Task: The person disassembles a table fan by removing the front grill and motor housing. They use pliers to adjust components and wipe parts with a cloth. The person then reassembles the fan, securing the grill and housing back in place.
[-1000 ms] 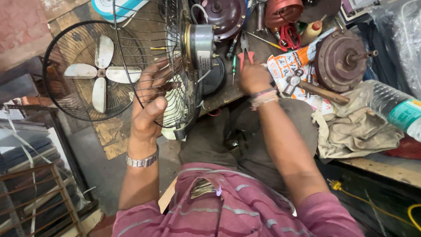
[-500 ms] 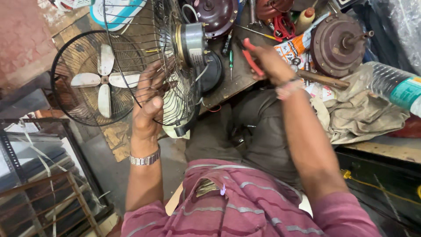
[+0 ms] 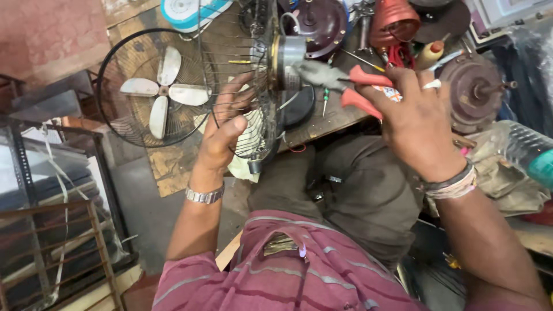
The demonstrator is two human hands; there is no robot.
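While the pliers sit clamped in the right hand, red handles squeezed in the fist and grey nose touching the fan motor, the wire fan guard stands on edge over the front of the desk, motor at its hub. Left hand presses against the guard from the near side, fingers spread and hooked through the wires, thumb up. Guard looks light but springy, thin wires likely bend if squeezed, so the rim or hub seems the safest hold; motor looks dense and heavy, making the assembly hub-heavy. Pliers rigid, rubbery grips, unlikely to slip. Counts: one pliers, one guard in hand, one second fan with three pale blades standing on the floor behind, one green-handled screwdriver on desk, about three loose brown motor housings, e.g., one plastic bottle on a rag at right, one wristwatch.
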